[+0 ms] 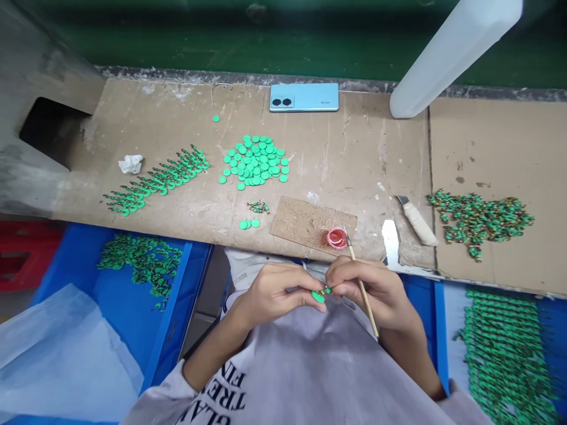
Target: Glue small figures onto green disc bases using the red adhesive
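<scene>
My left hand (281,290) pinches a round green disc (318,297) between thumb and fingertips, close to my chest. My right hand (372,289) meets it there, its fingertips closed on a tiny green and gold figure (328,290) at the disc's edge; whether the two are joined I cannot tell. A thin wooden brush (365,301) is also held in my right hand, its tip pointing away from me. That tip reaches beside a small open pot of red liquid (336,238), which stands on a brown board (292,221).
Loose green discs (257,162) lie mid-table, with rows of assembled pieces (159,180) to their left. A phone (305,97) rests behind. Rightward are a wrapped-handle knife (417,221), piled figures (482,218) and a white post (452,59). Blue trays (177,319) flank me.
</scene>
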The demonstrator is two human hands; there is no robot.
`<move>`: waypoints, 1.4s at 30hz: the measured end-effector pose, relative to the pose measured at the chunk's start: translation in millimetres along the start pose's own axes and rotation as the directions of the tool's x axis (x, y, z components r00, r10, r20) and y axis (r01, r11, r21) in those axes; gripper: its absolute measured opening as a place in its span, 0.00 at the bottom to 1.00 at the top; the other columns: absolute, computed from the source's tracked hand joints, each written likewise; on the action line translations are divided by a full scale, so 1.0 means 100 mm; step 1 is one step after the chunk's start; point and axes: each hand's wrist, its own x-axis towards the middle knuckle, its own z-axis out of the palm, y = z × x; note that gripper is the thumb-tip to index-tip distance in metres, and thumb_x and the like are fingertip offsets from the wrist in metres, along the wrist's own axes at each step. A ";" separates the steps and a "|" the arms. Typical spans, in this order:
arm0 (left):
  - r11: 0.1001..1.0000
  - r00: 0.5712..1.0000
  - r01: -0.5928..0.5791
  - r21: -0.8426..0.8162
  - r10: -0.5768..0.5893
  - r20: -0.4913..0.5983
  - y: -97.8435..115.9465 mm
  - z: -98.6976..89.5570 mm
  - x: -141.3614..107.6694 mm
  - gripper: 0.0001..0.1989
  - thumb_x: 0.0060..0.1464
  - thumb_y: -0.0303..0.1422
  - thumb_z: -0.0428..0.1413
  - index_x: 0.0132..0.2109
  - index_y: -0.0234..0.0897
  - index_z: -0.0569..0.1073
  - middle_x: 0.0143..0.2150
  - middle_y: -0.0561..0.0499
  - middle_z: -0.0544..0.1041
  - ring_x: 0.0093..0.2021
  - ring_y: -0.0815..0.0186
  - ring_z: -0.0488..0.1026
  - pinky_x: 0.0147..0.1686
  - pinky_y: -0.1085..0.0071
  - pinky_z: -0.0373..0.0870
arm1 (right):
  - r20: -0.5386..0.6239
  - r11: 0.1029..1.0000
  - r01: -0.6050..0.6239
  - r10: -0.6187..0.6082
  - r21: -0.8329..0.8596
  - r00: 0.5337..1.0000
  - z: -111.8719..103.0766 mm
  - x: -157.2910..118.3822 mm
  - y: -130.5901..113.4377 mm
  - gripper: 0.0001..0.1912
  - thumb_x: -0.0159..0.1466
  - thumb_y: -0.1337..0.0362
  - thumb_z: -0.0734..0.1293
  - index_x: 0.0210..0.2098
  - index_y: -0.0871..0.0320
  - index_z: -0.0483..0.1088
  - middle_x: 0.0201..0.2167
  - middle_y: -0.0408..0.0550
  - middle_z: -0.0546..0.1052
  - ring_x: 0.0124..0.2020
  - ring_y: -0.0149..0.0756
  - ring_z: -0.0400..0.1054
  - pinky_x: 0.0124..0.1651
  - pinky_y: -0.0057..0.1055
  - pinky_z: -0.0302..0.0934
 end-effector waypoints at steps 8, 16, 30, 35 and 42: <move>0.992 0.990 -0.111 -0.066 0.104 -0.095 0.01 0.02 0.05 0.10 0.56 0.33 0.70 0.40 0.35 0.79 0.33 0.48 0.85 0.32 0.67 0.83 0.34 0.75 0.79 | -0.003 0.992 -0.056 0.056 0.111 0.998 0.04 0.02 -0.06 0.07 0.76 0.62 0.68 0.42 0.55 0.77 0.31 0.44 0.77 0.32 0.32 0.71 0.37 0.28 0.67; 0.989 0.995 -0.083 -0.122 0.076 -0.064 0.06 0.01 0.06 0.10 0.54 0.29 0.71 0.37 0.34 0.76 0.33 0.49 0.82 0.32 0.69 0.81 0.33 0.77 0.78 | -0.015 0.988 -0.075 0.078 0.138 0.997 0.04 0.03 -0.07 0.08 0.75 0.60 0.68 0.41 0.55 0.78 0.30 0.44 0.77 0.31 0.33 0.72 0.36 0.29 0.67; 0.980 0.990 -0.129 -0.149 0.118 -0.078 0.07 0.04 0.08 0.15 0.53 0.28 0.72 0.35 0.36 0.71 0.32 0.53 0.79 0.31 0.71 0.78 0.32 0.77 0.76 | 0.042 0.996 -0.047 0.044 0.072 0.998 -0.01 0.07 -0.11 0.09 0.76 0.59 0.68 0.42 0.56 0.78 0.32 0.45 0.80 0.30 0.32 0.73 0.33 0.27 0.67; 0.980 0.991 -0.114 -0.163 0.102 -0.081 0.08 0.05 0.06 0.15 0.54 0.28 0.71 0.34 0.37 0.70 0.33 0.53 0.79 0.31 0.71 0.77 0.32 0.77 0.76 | 0.045 0.996 -0.080 0.077 0.051 0.996 -0.02 0.06 -0.12 0.08 0.76 0.60 0.68 0.42 0.55 0.77 0.32 0.44 0.80 0.29 0.32 0.73 0.34 0.27 0.67; 0.981 0.994 -0.101 -0.165 0.091 -0.067 0.09 0.05 0.07 0.10 0.62 0.27 0.66 0.35 0.37 0.71 0.32 0.52 0.79 0.31 0.71 0.79 0.32 0.77 0.77 | 0.072 0.997 -0.067 0.065 0.027 0.995 -0.04 0.07 -0.14 0.08 0.76 0.60 0.67 0.42 0.55 0.76 0.32 0.44 0.79 0.29 0.31 0.73 0.34 0.27 0.66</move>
